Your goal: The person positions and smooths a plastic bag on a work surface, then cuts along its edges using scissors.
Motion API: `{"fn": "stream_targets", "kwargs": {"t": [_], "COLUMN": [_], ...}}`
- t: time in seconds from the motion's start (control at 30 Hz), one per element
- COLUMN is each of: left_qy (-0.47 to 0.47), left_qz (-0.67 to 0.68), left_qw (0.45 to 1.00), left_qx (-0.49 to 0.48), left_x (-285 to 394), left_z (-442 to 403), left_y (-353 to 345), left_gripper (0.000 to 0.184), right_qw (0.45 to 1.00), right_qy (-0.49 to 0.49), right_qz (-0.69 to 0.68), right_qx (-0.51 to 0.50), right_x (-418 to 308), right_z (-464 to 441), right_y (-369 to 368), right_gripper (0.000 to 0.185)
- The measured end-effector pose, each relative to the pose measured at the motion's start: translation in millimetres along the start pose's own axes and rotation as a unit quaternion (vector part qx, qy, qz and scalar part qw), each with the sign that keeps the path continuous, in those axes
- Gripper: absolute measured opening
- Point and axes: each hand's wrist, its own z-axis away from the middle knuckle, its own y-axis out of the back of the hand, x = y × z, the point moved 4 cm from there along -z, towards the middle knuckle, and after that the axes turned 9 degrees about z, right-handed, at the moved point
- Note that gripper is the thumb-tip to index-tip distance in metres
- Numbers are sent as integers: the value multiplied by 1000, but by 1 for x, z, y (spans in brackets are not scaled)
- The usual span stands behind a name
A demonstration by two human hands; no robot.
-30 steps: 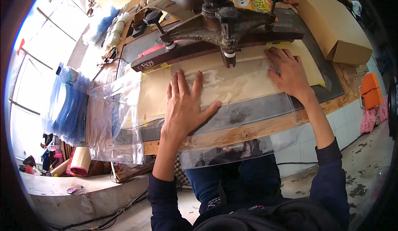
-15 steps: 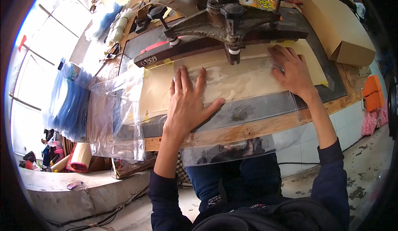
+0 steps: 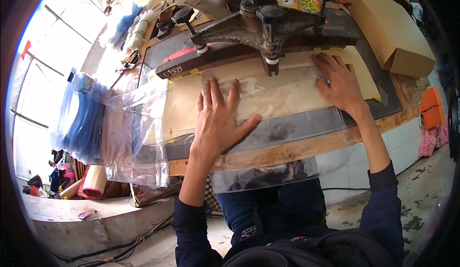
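Room above plastic sheet (image 3: pixel 282 92), bar (image 3: pixel 191 65) (dark) behind

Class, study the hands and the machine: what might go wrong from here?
The right hand lies close to the dark press bar, so its fingertips might get pinched if the bar lowers. The clear plastic sheet overhangs the table's wooden edge and might slip or crease.

A single view looks from the wearer's head, forward and down over the nearby workbench (image 3: pixel 268 157).

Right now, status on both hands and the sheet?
Left hand open, flat on clear plastic sheet. Right hand on it too. Dark press bar just beyond.
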Motion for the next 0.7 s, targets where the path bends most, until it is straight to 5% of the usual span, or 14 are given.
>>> {"fn": "stream_targets", "kwargs": {"t": [0.7], "left_qy": [-6], "left_qz": [14], "left_qw": [1000], "left_qx": [27], "left_x": [-5], "left_z": [4], "left_y": [-5], "left_gripper": [79], "right_qw": [1000], "right_qy": [3], "right_qz": [0], "right_qx": [12], "right_x": [0], "right_z": [4], "right_y": [-4], "right_gripper": [46]}}
